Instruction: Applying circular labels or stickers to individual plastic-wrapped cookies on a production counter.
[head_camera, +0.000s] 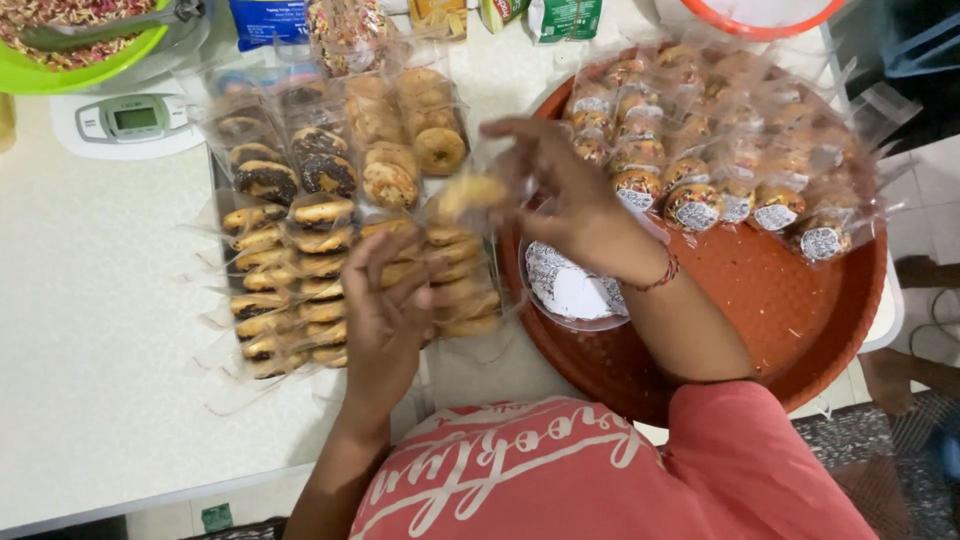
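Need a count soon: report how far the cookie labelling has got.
Done: stickered packs lie stacked on the red tray. In hand: right hand holds one wrapped cookie; left hand rests on unstickered packs. Left: those rows, plus sticker sheet.

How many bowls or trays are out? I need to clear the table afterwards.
3: a green bowl at the top left, a round red tray on the right under the wrapped pastries, and an orange-rimmed bowl at the top edge. Others may lie out of frame.

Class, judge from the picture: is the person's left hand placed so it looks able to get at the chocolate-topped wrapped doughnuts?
Probably yes. The left hand rests on the plain wrapped doughnuts, and the chocolate-topped wrapped doughnuts lie right beside it, uncovered, with nothing between.
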